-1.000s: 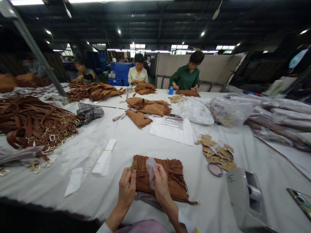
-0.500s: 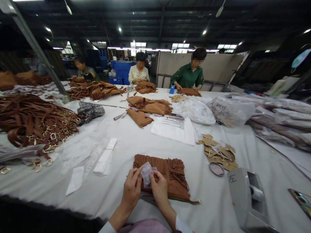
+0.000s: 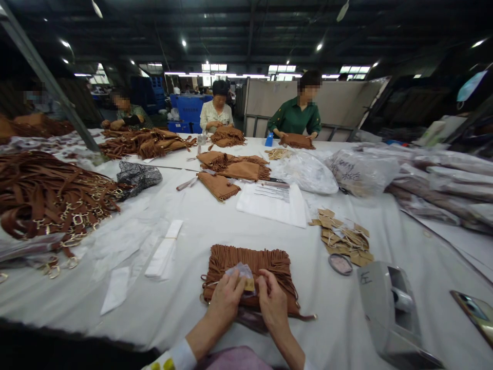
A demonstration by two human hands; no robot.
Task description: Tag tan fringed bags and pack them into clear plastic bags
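A brown suede fringed bag [image 3: 252,264] lies flat on the white table in front of me. My left hand [image 3: 227,300] and my right hand [image 3: 273,303] rest on its near half. Between their fingertips they pinch a small clear plastic wrap [image 3: 241,275] with a tan tag or metal piece inside, held just over the fringe. A strap end of the bag sticks out to the right of my right hand.
A grey tape dispenser [image 3: 389,308] stands at my right, with a small round dish [image 3: 340,264] and a pile of tan tags [image 3: 344,237] beyond it. White strips [image 3: 164,251] lie at my left, brown straps with buckles [image 3: 50,198] further left. Three people work at the table's far end.
My hands have dropped from a raised position onto the bag, bringing the clear wrap down with them. The wrap is now more bunched around the tan piece.
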